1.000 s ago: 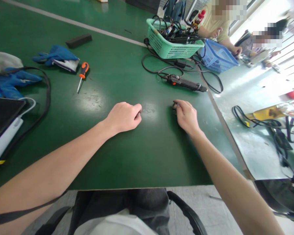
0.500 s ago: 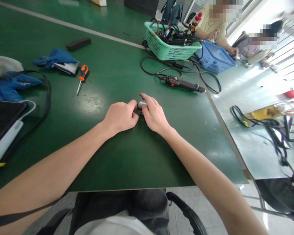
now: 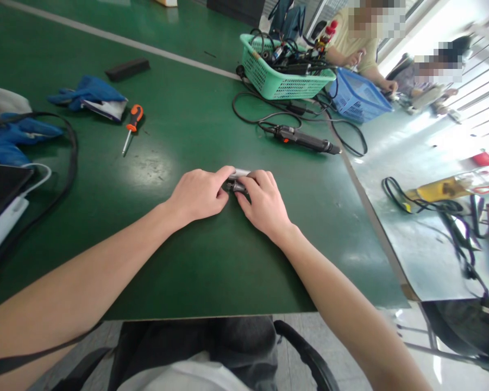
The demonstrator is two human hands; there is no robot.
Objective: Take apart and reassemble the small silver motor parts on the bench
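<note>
Just above the green tabletop, a small metal piece with a silvery bar [image 3: 240, 173] and a dark grey part [image 3: 238, 187] lies between my two hands. My left hand [image 3: 199, 195] is closed round its left end, thumb and index finger pressed on it. From the other side, my right hand [image 3: 268, 202] grips the right end with bent fingers. Much of the piece is covered by my fingers, so its exact kind cannot be made out.
An orange-black screwdriver [image 3: 132, 124], blue gloves [image 3: 93, 93] and a dark block [image 3: 127, 69] lie left. A corded electric screwdriver [image 3: 305, 139] lies right, before a green basket [image 3: 287, 86] of tools and a blue basket [image 3: 358, 98]. Co-workers sit beyond.
My right hand has shifted slightly right and its raised index finger has curled down onto the metal piece. More of the piece shows between my hands. My left hand stays nearly in place.
</note>
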